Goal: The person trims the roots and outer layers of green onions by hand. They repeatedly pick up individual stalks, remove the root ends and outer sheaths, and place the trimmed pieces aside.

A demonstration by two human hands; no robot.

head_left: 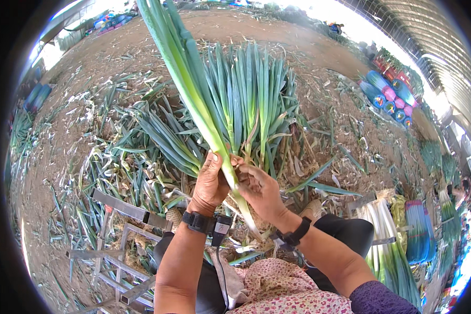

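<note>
A long green onion (203, 112) slants across the middle, its leaves up and to the left, its pale root end down toward my lap. My left hand (210, 182) is closed around the stalk, thumb on top. Against the right side of that stalk, my right hand (265, 194) has its fingers curled with the thumb on the pale part; exactly what the fingertips pinch is partly hidden. Just beyond my hands lies a heap of green onions (251, 86), leaves pointing away. A smaller bunch of green onions (167, 137) lies to its left.
Stripped leaves (102, 167) litter the dirt floor around me. At lower left stands a metal frame (124, 210). To my right, green onions with white stems (384, 230) rest on a rack, beside a blue-wrapped bundle (418, 230). Other wrapped bundles (387, 94) lie farther right.
</note>
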